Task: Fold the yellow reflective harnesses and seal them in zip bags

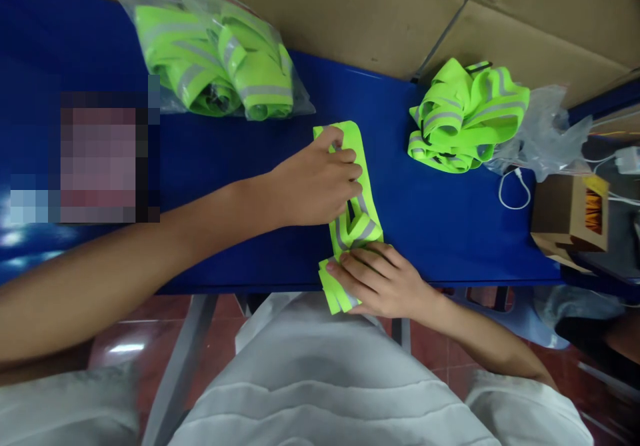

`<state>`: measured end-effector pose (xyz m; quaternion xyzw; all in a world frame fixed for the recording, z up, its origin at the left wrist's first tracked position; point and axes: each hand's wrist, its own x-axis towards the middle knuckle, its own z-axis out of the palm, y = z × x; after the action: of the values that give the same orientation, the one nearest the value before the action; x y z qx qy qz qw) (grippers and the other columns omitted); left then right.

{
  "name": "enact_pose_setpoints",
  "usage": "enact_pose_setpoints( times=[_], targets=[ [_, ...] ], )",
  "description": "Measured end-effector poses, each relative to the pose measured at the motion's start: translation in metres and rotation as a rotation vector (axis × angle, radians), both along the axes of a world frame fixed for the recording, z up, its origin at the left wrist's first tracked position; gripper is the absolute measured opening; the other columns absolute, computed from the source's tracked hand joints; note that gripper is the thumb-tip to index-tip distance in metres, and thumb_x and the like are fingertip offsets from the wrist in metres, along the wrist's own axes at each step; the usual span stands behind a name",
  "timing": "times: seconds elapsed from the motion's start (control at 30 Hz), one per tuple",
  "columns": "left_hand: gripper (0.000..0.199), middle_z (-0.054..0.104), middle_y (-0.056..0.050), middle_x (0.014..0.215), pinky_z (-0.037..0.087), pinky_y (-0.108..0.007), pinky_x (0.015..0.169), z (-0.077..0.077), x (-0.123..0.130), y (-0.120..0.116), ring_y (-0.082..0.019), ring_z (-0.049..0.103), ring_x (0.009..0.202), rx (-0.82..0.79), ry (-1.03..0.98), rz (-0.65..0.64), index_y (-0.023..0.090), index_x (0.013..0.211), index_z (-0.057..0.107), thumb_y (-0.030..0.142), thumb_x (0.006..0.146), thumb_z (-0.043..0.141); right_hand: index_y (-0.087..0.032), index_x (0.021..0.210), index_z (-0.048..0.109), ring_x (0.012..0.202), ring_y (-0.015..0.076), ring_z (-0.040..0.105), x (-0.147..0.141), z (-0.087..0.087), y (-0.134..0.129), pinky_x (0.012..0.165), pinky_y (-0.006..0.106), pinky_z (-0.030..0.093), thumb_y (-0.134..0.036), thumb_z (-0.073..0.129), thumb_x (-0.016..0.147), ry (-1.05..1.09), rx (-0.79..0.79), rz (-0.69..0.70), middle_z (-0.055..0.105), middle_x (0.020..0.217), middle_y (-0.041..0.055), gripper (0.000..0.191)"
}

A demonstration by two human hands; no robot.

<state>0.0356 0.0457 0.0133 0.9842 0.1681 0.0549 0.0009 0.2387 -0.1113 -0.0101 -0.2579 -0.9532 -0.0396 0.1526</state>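
Note:
A neon yellow-green reflective strap (367, 179) with a grey stripe lies folded lengthwise on the blue table, its near end at the front edge. Over its far part rests my left hand (320, 183), fingers curled down and closed on the strap. My right hand (383, 279) grips the folded layers at the near end, which hang slightly over the edge; the thumb is partly hidden. Between both hands a loop of the strap stands up, with a dark piece inside it.
Two clear plastic bags (265, 89) of rolled reflective straps lie at the back left. A loose pile of straps (465, 116) sits back right, beside crumpled clear bags (555, 133). Further right are a white cable (515, 193) and a cardboard box (560, 216). Cardboard (370, 19) lines the back.

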Motion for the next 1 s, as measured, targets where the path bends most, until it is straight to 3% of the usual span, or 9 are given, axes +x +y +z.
enact_pose_setpoints(
  times=[0.1,0.2,0.3,0.5,0.67,0.8,0.9,1.0],
  targets=[
    [0.027,0.064,-0.008,0.085,0.048,-0.059,0.103,0.000,0.000,-0.007,-0.029,0.062,0.101,0.122,-0.003,-0.014,0.019,0.078,0.072,0.011,0.090,0.049,-0.008,0.141,0.063,0.117,0.0273,0.057,0.000,-0.001,0.000,0.101,0.044,0.045,-0.058,0.048,0.105,0.007,-0.016,0.004,0.067,0.131,0.0156,0.063],
    [0.032,0.067,-0.012,0.103,0.051,-0.058,0.101,-0.007,0.004,-0.015,-0.030,0.061,0.108,0.223,-0.029,0.023,0.015,0.085,0.074,0.007,0.094,0.045,-0.009,0.142,0.063,0.116,0.0273,0.057,0.000,-0.001,0.001,0.100,0.044,0.045,-0.057,0.048,0.105,-0.010,-0.025,0.000,0.067,0.132,0.0149,0.062],
    [0.035,0.067,-0.011,0.116,0.051,-0.059,0.105,-0.011,0.007,-0.018,-0.030,0.061,0.114,0.197,-0.114,0.051,0.017,0.093,0.075,0.006,0.099,0.041,-0.012,0.140,0.065,0.115,0.0260,0.057,-0.001,0.000,0.002,0.100,0.044,0.045,-0.056,0.043,0.108,-0.022,-0.024,-0.009,0.069,0.131,0.0122,0.058],
    [0.036,0.067,-0.007,0.127,0.049,-0.051,0.114,-0.004,0.009,-0.013,-0.024,0.061,0.122,0.180,-0.201,-0.054,0.019,0.104,0.072,0.007,0.102,0.038,-0.011,0.139,0.065,0.116,0.0251,0.058,-0.001,-0.001,0.004,0.097,0.042,0.046,-0.054,0.042,0.109,0.018,-0.036,0.000,0.071,0.129,0.0110,0.058],
    [0.032,0.070,-0.009,0.121,0.051,-0.054,0.110,-0.023,0.013,-0.004,-0.026,0.064,0.116,0.213,-0.115,-0.071,0.019,0.103,0.072,0.007,0.098,0.043,-0.012,0.138,0.066,0.116,0.0235,0.059,-0.002,-0.001,0.005,0.101,0.041,0.045,-0.054,0.035,0.111,0.026,-0.043,-0.019,0.072,0.128,0.0098,0.059],
    [0.035,0.063,-0.013,0.142,0.048,-0.057,0.113,-0.033,0.007,0.001,-0.030,0.061,0.130,0.184,-0.159,-0.007,0.019,0.120,0.067,0.007,0.095,0.045,-0.012,0.140,0.065,0.117,0.0234,0.059,-0.002,-0.001,0.004,0.101,0.041,0.045,-0.052,0.037,0.111,0.016,-0.041,-0.015,0.071,0.130,0.0089,0.057],
    [0.038,0.048,-0.014,0.160,0.040,-0.062,0.119,-0.035,0.003,0.009,-0.034,0.047,0.148,0.117,-0.173,-0.019,0.022,0.139,0.058,0.020,0.102,0.049,-0.011,0.140,0.064,0.118,0.0236,0.058,-0.001,-0.001,0.004,0.101,0.041,0.045,-0.051,0.040,0.110,0.017,-0.044,-0.008,0.071,0.131,0.0097,0.056],
    [0.048,0.040,-0.017,0.166,0.033,-0.061,0.123,-0.043,0.003,0.023,-0.035,0.038,0.155,-0.014,-0.208,-0.029,0.023,0.151,0.051,0.042,0.107,0.046,-0.011,0.140,0.064,0.119,0.0236,0.058,-0.001,-0.001,0.004,0.100,0.041,0.046,-0.053,0.038,0.110,0.022,-0.051,-0.003,0.070,0.131,0.0107,0.058]
  ],
)
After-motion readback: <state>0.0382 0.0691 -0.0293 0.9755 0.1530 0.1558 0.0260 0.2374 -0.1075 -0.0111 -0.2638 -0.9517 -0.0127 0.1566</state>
